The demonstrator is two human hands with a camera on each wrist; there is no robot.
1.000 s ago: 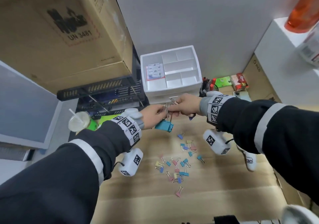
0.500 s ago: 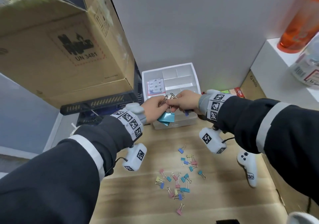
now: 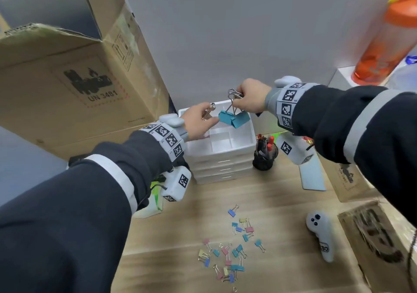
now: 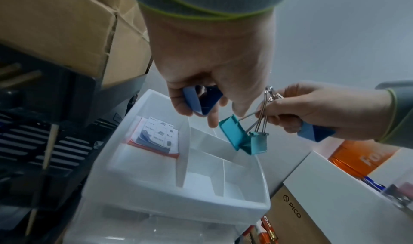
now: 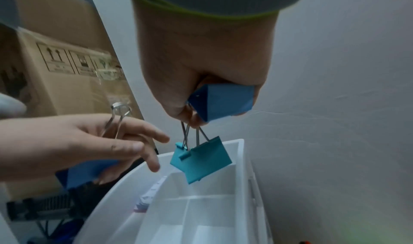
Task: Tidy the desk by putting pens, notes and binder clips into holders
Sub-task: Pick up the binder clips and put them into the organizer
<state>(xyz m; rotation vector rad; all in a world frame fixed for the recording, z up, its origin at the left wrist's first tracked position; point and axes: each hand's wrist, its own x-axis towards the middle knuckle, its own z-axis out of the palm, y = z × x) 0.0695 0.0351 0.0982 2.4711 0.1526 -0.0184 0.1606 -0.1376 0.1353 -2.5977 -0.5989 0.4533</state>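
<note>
Two large teal binder clips (image 3: 234,119) (image 4: 243,138) (image 5: 201,161) hang by their wire handles from my right hand (image 3: 239,99) (image 5: 194,120), which pinches the handles above the white compartment organizer (image 3: 247,142) (image 4: 178,200). A blue binder clip (image 5: 221,101) is also tucked in that palm. My left hand (image 3: 208,118) (image 4: 201,113), just left of the teal clips, grips another blue binder clip (image 4: 201,101) (image 5: 87,170) whose wire handles stick up. A notes pad (image 4: 156,134) lies in the organizer's left compartment. Several small coloured clips (image 3: 232,247) are scattered on the desk.
A large cardboard box (image 3: 67,85) on a black rack stands at the left. To the right of the organizer is a black mesh pen holder (image 3: 264,157). A white controller (image 3: 320,236) lies on the desk, and an orange bottle (image 3: 381,44) stands on a white shelf.
Both hands have risen above the organizer and moved apart. The teal clips now hang from my right hand alone, and the left hand has drawn back to their left.
</note>
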